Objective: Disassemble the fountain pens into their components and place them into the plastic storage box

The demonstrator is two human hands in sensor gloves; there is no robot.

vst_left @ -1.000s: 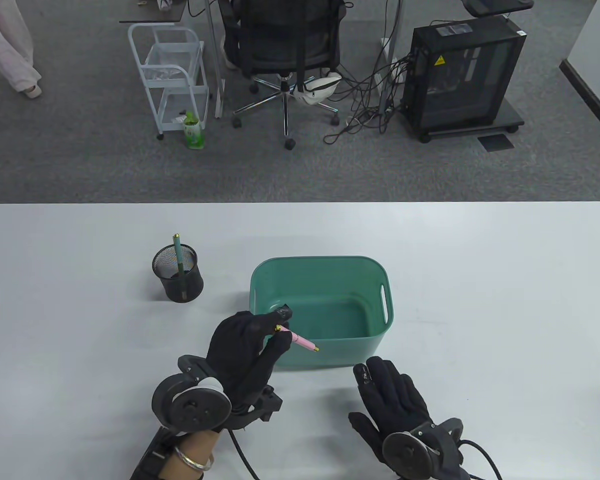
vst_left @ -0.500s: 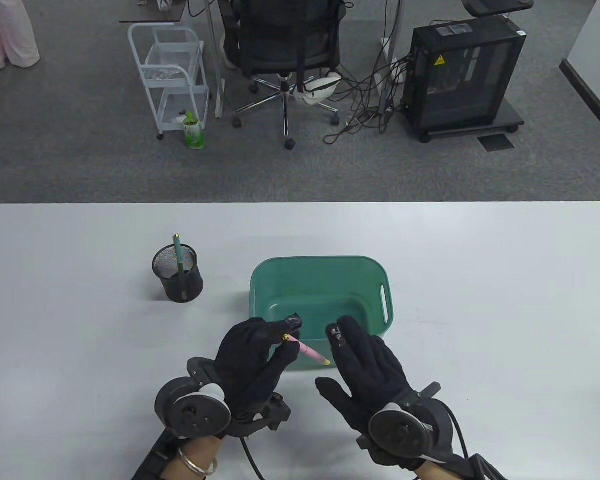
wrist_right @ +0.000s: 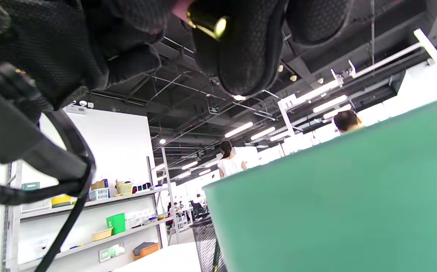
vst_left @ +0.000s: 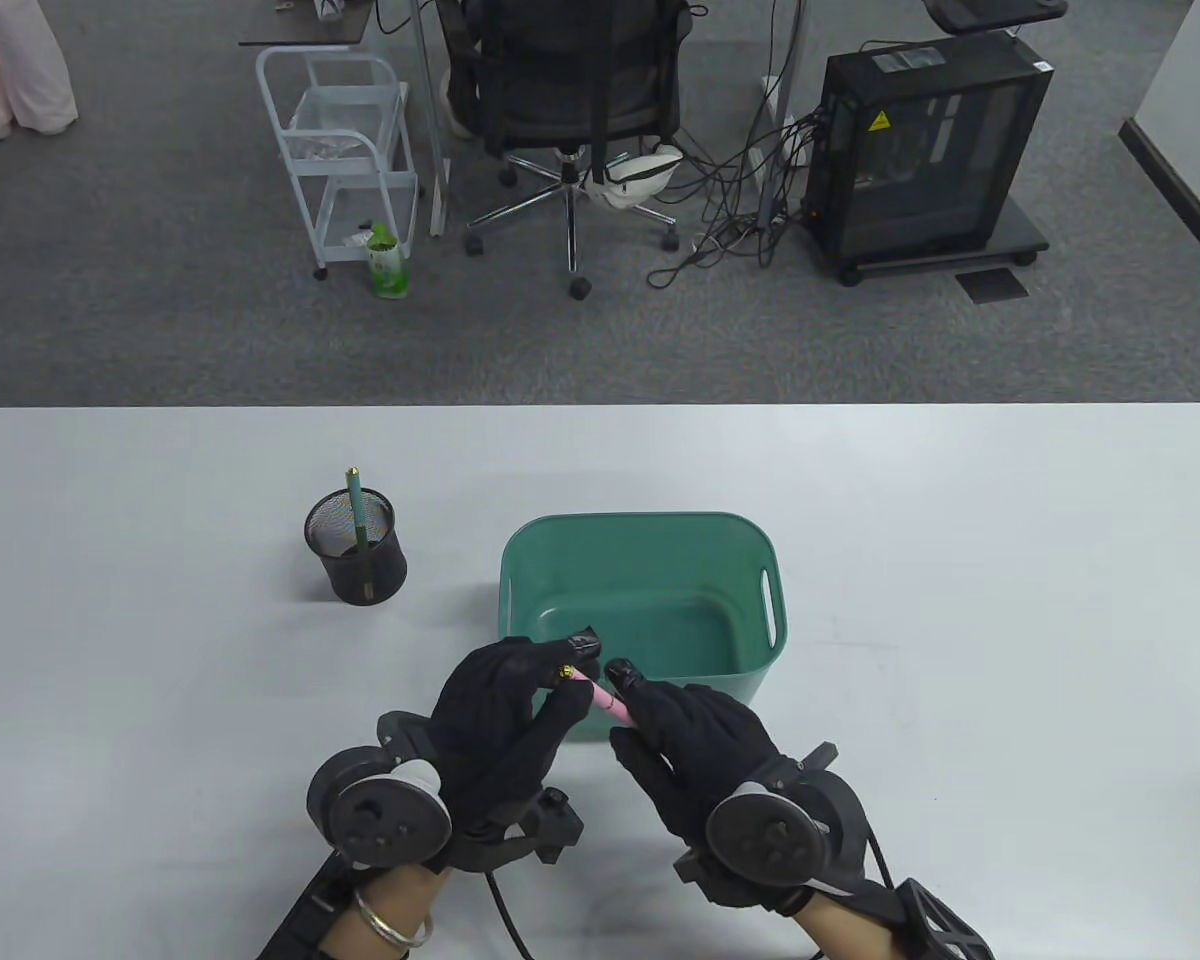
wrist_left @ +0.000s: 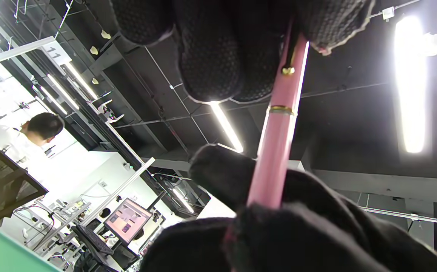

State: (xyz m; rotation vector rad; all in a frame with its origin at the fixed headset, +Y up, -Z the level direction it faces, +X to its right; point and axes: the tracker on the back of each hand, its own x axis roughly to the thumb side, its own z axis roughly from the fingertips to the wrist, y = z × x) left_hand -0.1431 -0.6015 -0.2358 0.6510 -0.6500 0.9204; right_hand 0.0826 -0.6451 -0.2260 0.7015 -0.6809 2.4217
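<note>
Both gloved hands pinch a slim pink fountain pen with gold trim, just above the near rim of the green plastic storage box: left hand at the cap end, right hand on the barrel. The box's visible interior holds nothing. On the white table, a black mesh pen cup holds one green pen.

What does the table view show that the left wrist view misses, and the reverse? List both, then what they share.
Only the table view: the box's open inside, the mesh cup holding a green pen, and the trackers on both hands. Only the left wrist view: the pink pen's gold ring and clip tip, seen from below against the ceiling lights. Both: the left hand and right hand gripping the pink pen at opposite ends, near the box.
</note>
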